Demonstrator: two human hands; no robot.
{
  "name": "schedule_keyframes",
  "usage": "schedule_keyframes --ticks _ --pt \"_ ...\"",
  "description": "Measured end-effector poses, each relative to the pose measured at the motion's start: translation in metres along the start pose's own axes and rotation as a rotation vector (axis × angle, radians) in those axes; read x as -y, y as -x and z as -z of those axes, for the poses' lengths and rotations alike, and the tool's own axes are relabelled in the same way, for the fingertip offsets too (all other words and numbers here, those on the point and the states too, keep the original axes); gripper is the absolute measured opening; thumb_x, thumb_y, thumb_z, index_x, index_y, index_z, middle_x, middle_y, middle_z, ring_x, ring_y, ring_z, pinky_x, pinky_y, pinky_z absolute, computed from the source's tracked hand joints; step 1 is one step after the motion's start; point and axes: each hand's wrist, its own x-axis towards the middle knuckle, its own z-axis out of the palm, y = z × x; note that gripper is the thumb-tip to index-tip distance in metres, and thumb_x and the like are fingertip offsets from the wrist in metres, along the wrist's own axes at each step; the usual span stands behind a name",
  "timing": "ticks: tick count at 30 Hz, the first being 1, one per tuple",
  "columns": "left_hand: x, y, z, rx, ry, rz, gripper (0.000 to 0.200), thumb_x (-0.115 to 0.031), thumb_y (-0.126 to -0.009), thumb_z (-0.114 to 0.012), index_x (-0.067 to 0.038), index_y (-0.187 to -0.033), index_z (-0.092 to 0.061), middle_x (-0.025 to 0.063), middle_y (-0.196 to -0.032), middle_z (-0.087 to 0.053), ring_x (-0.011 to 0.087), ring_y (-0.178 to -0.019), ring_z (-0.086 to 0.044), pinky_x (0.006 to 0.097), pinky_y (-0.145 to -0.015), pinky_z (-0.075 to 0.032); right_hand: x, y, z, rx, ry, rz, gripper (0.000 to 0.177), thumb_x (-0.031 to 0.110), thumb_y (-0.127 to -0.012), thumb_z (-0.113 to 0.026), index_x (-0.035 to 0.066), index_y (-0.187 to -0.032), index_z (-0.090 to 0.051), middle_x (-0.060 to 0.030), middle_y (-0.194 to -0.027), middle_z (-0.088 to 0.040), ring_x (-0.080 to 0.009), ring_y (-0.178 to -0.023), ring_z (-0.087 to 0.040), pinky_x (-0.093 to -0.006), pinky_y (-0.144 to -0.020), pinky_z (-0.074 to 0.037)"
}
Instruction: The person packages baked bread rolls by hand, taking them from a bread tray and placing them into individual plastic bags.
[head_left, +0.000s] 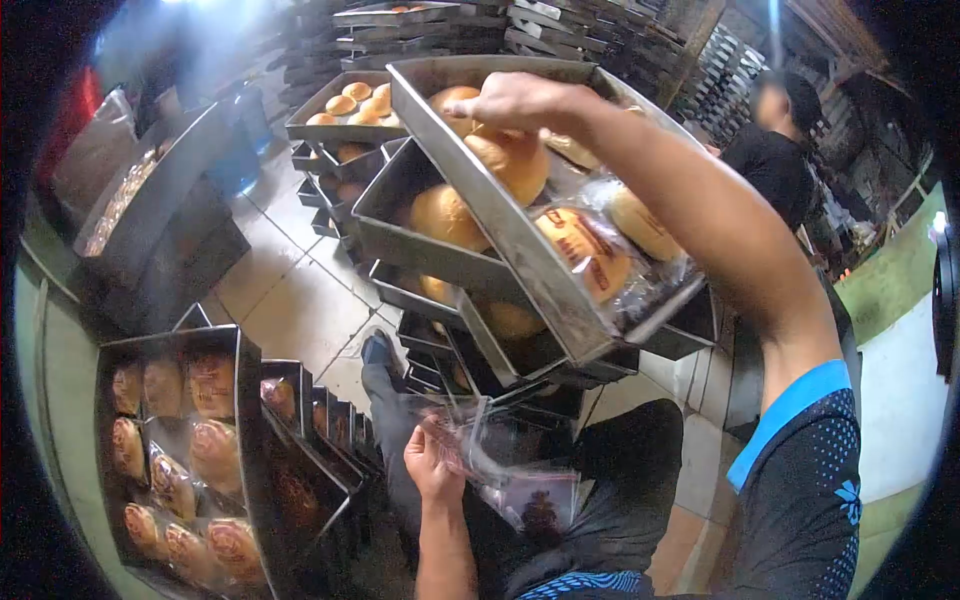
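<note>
My right hand [525,103] reaches into the top metal tray [480,185], its fingers curled and closed on a round golden bun [510,162]; part of the grip is hidden. Beside it in the same tray lie buns in clear printed wrappers, such as the wrapped bun [585,250]. Low in front of my lap, my left hand [436,462] pinches clear plastic bags [480,450] between thumb and fingers. More clear bags with dark print rest across my leg [625,480].
Stacked metal trays with buns stand below the top tray. At lower left, another tray [245,400] holds several wrapped buns. A tray of small buns [350,130] sits at the back. A person in black [770,150] is at right. A blue container [240,140] stands on the tiled floor.
</note>
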Motion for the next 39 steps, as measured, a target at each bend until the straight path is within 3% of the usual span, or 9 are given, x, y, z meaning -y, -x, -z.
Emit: schedule_keyframes --ticks 6,10,16,18,22,27,29,34,39 --pt "-0.014 0.01 -0.007 0.033 -0.032 -0.032 0.02 -0.024 -0.097 -0.065 -0.004 -0.101 -0.066 -0.0002 -0.08 -0.066 0.0103 -0.067 -0.062 0.0282 -0.06 -0.055 -0.016 0.098 0.014 -0.011 -0.312 0.33 0.084 0.048 -0.069 -0.086 -0.008 -0.125 -0.057 -0.0183 -0.111 -0.067 -0.0229 -0.097 -0.067 -0.0353 -0.085 -0.054" --pt "-0.046 0.037 -0.035 0.043 0.003 -0.205 0.018 -0.018 -0.098 -0.064 -0.002 -0.105 -0.065 0.0038 -0.086 -0.069 0.0106 -0.072 -0.065 0.0299 -0.062 -0.058 -0.022 0.225 0.014 -0.148 -1.251 0.312 0.066 0.035 -0.082 -0.079 -0.009 -0.124 -0.055 -0.016 -0.114 -0.067 -0.0215 -0.099 -0.069 -0.0333 -0.09 -0.055" --pt "-0.081 0.08 -0.078 0.22 -0.463 -0.465 0.013 -0.007 -0.099 -0.059 0.0 -0.108 -0.066 0.012 -0.093 -0.071 0.0172 -0.091 -0.069 0.0297 -0.075 -0.058 0.012 0.368 -0.091 0.132 -1.51 0.108 0.057 0.0 -0.078 -0.078 -0.005 -0.13 -0.056 -0.017 -0.119 -0.067 -0.0203 -0.104 -0.067 -0.0331 -0.092 -0.054" --pt "-0.067 0.087 -0.09 0.307 -0.894 -0.705 0.039 -0.027 -0.101 -0.057 0.0 -0.129 -0.058 0.0175 -0.112 -0.069 0.0233 -0.099 -0.069 0.0341 -0.08 -0.057 0.025 0.388 -0.113 -0.096 -0.997 0.185 0.049 -0.006 -0.082 -0.073 -0.006 -0.128 -0.057 -0.0192 -0.12 -0.067 -0.0245 -0.107 -0.068 -0.036 -0.094 -0.055" --pt "-0.069 0.143 -0.146 0.599 -0.177 -0.206 0.093 -0.07 -0.095 -0.038 -0.004 -0.156 -0.017 0.0277 -0.151 -0.036 0.0394 -0.132 -0.048 0.0554 -0.106 -0.044 0.045 0.396 -0.177 -0.54 -0.661 0.634 0.053 -0.004 -0.085 -0.063 -0.002 -0.137 -0.053 -0.0286 -0.142 -0.049 -0.0482 -0.133 -0.046 -0.0511 -0.109 -0.043" --pt "-0.052 0.16 -0.159 0.484 -0.391 -0.451 0.077 -0.05 -0.095 -0.043 -0.007 -0.154 -0.019 0.0282 -0.144 -0.043 0.0464 -0.12 -0.054 0.055 -0.1 -0.048 0.054 0.401 -0.192 -0.643 -0.466 0.661 0.061 0.006 -0.079 -0.064 -0.001 -0.138 -0.052 -0.0263 -0.147 -0.044 -0.0505 -0.138 -0.037 -0.0551 -0.114 -0.035" --pt "-0.026 0.172 -0.149 0.277 -0.559 -0.449 0.082 -0.047 -0.091 -0.059 0.0 -0.15 -0.026 0.0228 -0.139 -0.048 0.0304 -0.123 -0.054 0.0446 -0.105 -0.045 0.054 0.399 -0.189 -0.566 -0.495 0.582 0.062 0.009 -0.078 -0.065 -0.001 -0.138 -0.052 -0.0257 -0.146 -0.045 -0.0499 -0.14 -0.035 -0.0555 -0.115 -0.033" --pt "-0.054 0.135 -0.133 0.321 -0.096 -0.104 0.063 -0.055 -0.1 -0.033 -0.004 -0.135 -0.046 0.0195 -0.12 -0.061 0.0299 -0.105 -0.065 0.044 -0.079 -0.06 0.046 0.416 -0.226 -0.312 -0.49 0.654 0.056 0.011 -0.081 -0.066 -0.003 -0.134 -0.053 -0.0251 -0.141 -0.049 -0.0438 -0.136 -0.042 -0.0477 -0.114 -0.036" --pt "-0.048 0.144 -0.134 0.276 -0.031 -0.041 0.058 -0.05 -0.1 -0.039 -0.005 -0.135 -0.049 0.0164 -0.12 -0.063 0.0296 -0.106 -0.065 0.0428 -0.085 -0.058 0.032 0.402 -0.221 -0.122 -1.049 0.58 0.023 0.007 -0.082 -0.072 0.005 -0.105 -0.069 -0.0141 -0.097 -0.069 -0.0313 -0.084 -0.069 -0.0424 -0.074 -0.055"
